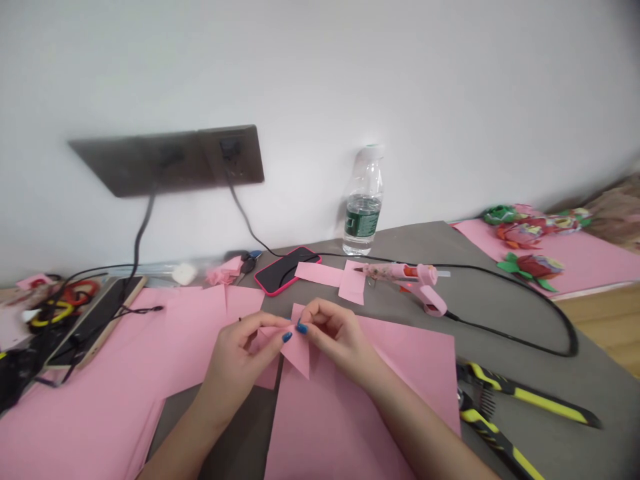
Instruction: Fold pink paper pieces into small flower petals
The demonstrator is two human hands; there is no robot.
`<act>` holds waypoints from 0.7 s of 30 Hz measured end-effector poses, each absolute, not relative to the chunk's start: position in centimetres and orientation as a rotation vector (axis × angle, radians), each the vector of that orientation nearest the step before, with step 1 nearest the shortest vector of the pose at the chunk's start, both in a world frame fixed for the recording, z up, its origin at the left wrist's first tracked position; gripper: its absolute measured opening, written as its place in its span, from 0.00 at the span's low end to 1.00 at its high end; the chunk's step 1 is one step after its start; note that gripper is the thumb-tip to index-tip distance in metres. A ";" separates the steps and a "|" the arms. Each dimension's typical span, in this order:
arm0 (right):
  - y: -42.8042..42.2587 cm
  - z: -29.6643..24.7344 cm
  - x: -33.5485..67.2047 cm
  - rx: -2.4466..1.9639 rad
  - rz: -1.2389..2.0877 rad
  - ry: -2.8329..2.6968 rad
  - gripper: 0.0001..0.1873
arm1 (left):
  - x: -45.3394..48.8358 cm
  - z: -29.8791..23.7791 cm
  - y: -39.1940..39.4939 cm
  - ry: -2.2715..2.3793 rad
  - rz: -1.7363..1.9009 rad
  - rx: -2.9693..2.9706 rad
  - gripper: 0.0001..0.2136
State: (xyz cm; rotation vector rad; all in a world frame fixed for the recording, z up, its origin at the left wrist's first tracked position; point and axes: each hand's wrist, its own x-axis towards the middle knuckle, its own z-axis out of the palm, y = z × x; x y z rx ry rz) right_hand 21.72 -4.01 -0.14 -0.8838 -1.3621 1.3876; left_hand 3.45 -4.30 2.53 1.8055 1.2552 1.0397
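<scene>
At the lower left of the frame, a flat sheet of pink craft paper lies on the grey tabletop. Just right of it, the left hand is nearly closed, its fingertips pinching one side of a small, pointed, folded pink paper piece at lower centre. The right hand curls almost shut and pinches the top of the same piece, so the 2 hands nearly meet. Above them, at upper centre, lies a long pink paper strip. To its right, a pink hot glue gun rests on its side, trailing a black power cord. A loosened pinch could let the fold spring open or slip out of line, and an arm catching that cord could drag the gun towards the paper.
</scene>
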 end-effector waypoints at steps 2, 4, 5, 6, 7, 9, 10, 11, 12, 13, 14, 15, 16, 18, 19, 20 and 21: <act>-4.0 0.0 21.8 -0.896 1.398 -1.376 0.15 | 3.1 2.6 -4.2 1.256 1.003 1.827 0.04; -4.0 0.1 22.0 -0.903 1.417 -1.369 0.16 | 2.6 2.8 -4.1 1.291 0.973 1.807 0.06; -3.9 0.1 22.1 -0.899 1.433 -1.353 0.16 | 2.4 2.9 -4.0 1.320 0.977 1.779 0.06; -3.8 0.1 22.2 -0.891 1.453 -1.332 0.16 | 2.1 3.0 -3.9 1.351 0.986 1.745 0.06; -3.7 0.1 22.3 -0.881 1.472 -1.305 0.16 | 1.9 3.1 -3.7 1.377 1.000 1.712 0.05; -3.6 0.1 22.4 -0.868 1.485 -1.246 0.15 | 1.7 3.1 -3.5 1.401 1.042 1.667 0.04; -3.5 0.1 22.4 -0.863 1.481 -1.223 0.15 | 1.6 3.2 -3.4 1.397 1.062 1.654 0.03; -3.5 0.1 22.3 -0.858 1.472 -1.209 0.14 | 1.7 3.1 -3.4 1.387 1.073 1.643 0.03; -3.5 0.1 22.3 -0.858 1.460 -1.205 0.14 | 1.8 3.1 -3.5 1.370 1.070 1.633 0.04; -3.5 0.2 22.3 -0.859 1.450 -1.220 0.14 | 2.0 3.0 -3.6 1.349 1.059 1.624 0.04; -3.6 0.2 22.2 -0.859 1.444 -1.250 0.14 | 2.3 3.0 -3.7 1.324 1.034 1.619 0.04; -3.6 0.3 22.2 -0.861 1.440 -1.289 0.14 | 2.5 2.9 -3.9 1.299 1.010 1.613 0.04; -3.6 0.3 22.1 -0.863 1.434 -1.331 0.13 | 2.8 2.8 -4.0 1.277 0.988 1.608 0.05; -3.6 0.2 22.1 -0.861 1.414 -1.395 0.13 | 3.1 2.6 -4.2 1.255 0.973 1.593 0.05; -3.6 0.1 22.1 -0.857 1.399 -1.400 0.13 | 3.2 2.5 -4.2 1.257 0.981 1.583 0.05; -3.5 0.0 22.2 -0.858 1.382 -1.386 0.13 | 3.2 2.4 -4.1 1.267 1.002 1.572 0.05; -3.5 -0.1 22.2 -0.864 1.366 -1.361 0.14 | 3.1 2.3 -4.0 1.285 1.036 1.559 0.05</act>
